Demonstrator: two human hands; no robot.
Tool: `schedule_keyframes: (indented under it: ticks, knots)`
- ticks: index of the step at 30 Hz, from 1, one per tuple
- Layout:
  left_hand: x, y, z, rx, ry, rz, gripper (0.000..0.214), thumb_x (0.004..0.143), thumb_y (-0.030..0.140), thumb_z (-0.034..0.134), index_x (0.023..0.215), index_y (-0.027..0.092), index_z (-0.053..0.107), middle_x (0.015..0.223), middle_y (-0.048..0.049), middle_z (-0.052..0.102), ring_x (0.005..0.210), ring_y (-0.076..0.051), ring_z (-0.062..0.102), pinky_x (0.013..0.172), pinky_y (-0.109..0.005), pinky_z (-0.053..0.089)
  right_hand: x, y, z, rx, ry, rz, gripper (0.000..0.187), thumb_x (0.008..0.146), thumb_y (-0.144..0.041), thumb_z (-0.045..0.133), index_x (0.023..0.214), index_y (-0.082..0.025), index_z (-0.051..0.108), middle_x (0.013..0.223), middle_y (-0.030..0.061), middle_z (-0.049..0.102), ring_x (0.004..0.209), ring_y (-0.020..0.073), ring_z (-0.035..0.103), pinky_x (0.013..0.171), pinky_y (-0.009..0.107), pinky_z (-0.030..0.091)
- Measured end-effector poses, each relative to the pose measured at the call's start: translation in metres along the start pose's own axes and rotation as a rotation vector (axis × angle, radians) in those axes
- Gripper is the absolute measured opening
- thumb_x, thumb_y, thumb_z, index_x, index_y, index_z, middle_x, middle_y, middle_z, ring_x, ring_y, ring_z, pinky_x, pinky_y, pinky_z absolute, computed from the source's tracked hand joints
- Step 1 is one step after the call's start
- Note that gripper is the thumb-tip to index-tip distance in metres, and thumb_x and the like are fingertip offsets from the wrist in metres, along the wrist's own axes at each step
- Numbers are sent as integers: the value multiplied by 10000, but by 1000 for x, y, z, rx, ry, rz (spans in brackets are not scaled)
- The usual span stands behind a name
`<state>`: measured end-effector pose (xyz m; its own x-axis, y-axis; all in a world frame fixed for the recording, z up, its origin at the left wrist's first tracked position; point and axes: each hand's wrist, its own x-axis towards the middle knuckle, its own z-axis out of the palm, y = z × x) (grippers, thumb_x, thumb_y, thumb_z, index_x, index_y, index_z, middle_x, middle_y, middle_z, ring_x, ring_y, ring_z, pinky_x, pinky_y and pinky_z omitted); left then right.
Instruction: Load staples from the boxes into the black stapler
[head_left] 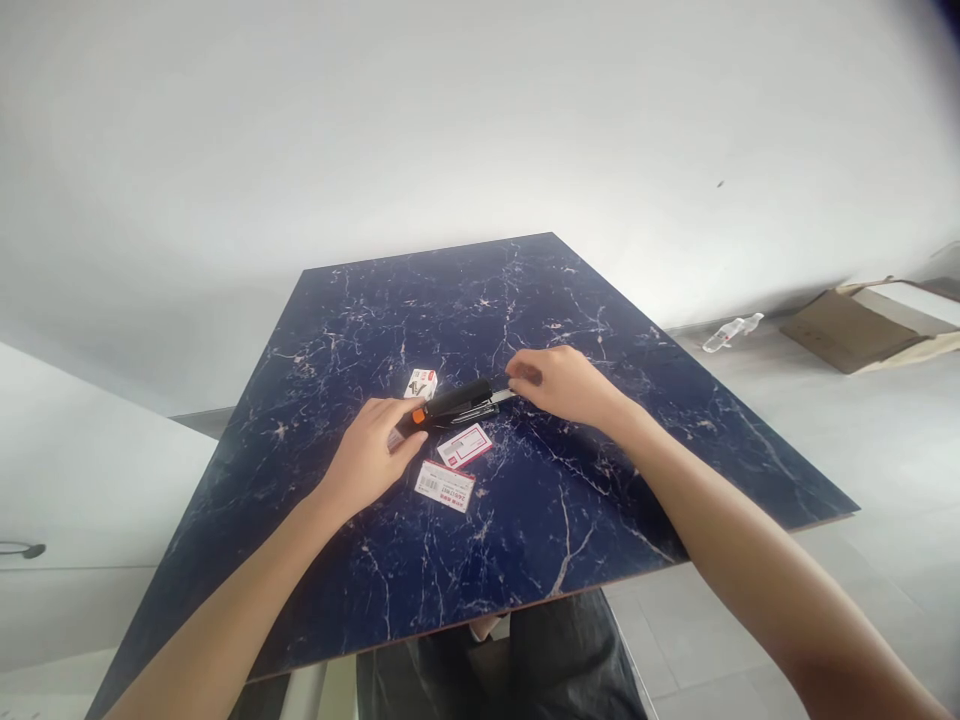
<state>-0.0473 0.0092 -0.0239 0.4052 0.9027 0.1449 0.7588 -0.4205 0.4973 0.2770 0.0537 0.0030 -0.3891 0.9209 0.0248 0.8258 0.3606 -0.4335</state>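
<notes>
Apparently, you're working the silver strip (504, 395) at the front of the black stapler (459, 401), which is over the bench (555, 510) between your hands. Your left hand (371, 455) grips the stapler's orange-marked end; your right hand (562, 385) seems to pinch the strip's tip. That likely calls for a steady left hold and a straight right-hand movement. Upside down, the nearest box (445, 486) seems to read "24/6"; lettering on the middle box (465, 446) and far box (421, 384) is too small.
</notes>
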Motion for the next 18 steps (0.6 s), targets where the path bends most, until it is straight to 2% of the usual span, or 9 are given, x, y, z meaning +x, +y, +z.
schedule_keyframes:
  ticks: [2,5,6,8,11,14,18]
  knots:
    - [0,0,0,6,-22,-37,457,943,354,631,1384,239,596,1259,-115,690,1188,-314,614,952,-475,537,-5,-7,-3,-107,-28,130,354,977,-250,531,1302,-178,651,851,104,759,795,291,712,741,383,519]
    - [0,2,-1,-6,-39,-112,472,926,357,663,1382,251,608,1260,-117,680,1138,-304,648,919,-456,553,-16,-28,7,-165,-78,139,590,964,-171,455,1545,-81,400,742,124,706,664,283,676,681,378,497]
    - [0,3,-1,-13,-35,-126,472,921,354,673,1379,255,612,1256,-115,679,1115,-297,660,909,-448,557,-19,-37,13,-138,-66,108,657,949,-153,445,1586,-63,312,784,135,711,689,281,680,690,373,501]
    - [0,5,-1,-22,-13,-129,473,913,337,688,1374,264,613,1247,-107,679,1089,-286,673,899,-433,562,-23,-54,27,-80,-15,30,747,920,-148,436,1621,-44,199,948,177,724,865,306,699,766,383,524]
    - [1,9,1,-30,17,-101,459,905,303,699,1355,270,617,1219,-97,690,1074,-277,681,891,-419,566,-24,-66,45,-12,50,-51,865,874,-150,434,1645,-33,59,1109,207,704,1151,355,624,897,442,527]
    - [1,10,3,-35,42,-85,439,886,285,718,1316,267,631,1166,-90,712,1055,-282,690,874,-420,572,-21,-64,53,62,62,-47,925,855,-156,437,1654,-57,-18,1140,197,697,1165,355,606,915,470,525]
    - [2,13,6,8,78,-74,430,876,292,736,1293,246,641,1165,-101,725,1045,-303,689,852,-438,572,-15,-57,56,114,58,-30,967,839,-169,461,1663,-127,-44,1193,176,686,1141,332,626,942,463,520]
